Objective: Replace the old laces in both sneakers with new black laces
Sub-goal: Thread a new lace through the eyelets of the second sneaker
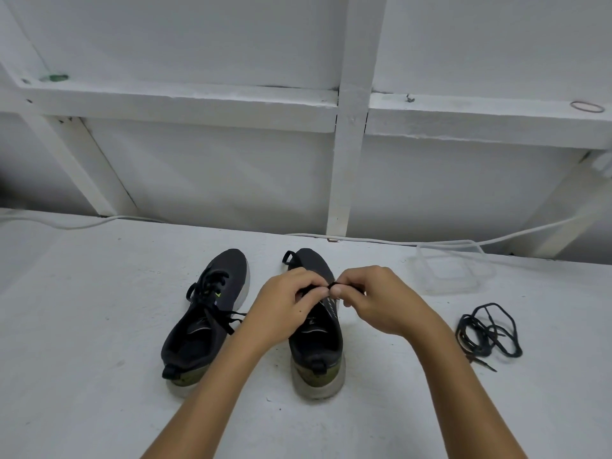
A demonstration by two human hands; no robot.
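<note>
Scene: you are working over two dark sneakers standing side by side on a white surface (99,376), toes pointing away from you
Left hand (287,301): fingers are curling over the lace area of the right sneaker (316,329), pinching a black lace there
Right hand (374,298): thumb and fingers are pinching the end of that same black lace (332,285), tips of both hands nearly touching
Left sneaker (207,313): sitting just beside your left forearm, laces threaded and lying loose over the tongue
Loose laces (486,329): a black bundle is lying on the surface well off to your right, nearer the right hand
Clear container (452,271): sitting beyond the bundle, near the wall
Key relation: the shoe's long axis is running straight away from you, with the eyelets directly under both hands, so the lace is probably travelling along that line
Step, as judged: you are likely working the lace at the right shoe; whether it is going in or coming out, I cannot tell
</note>
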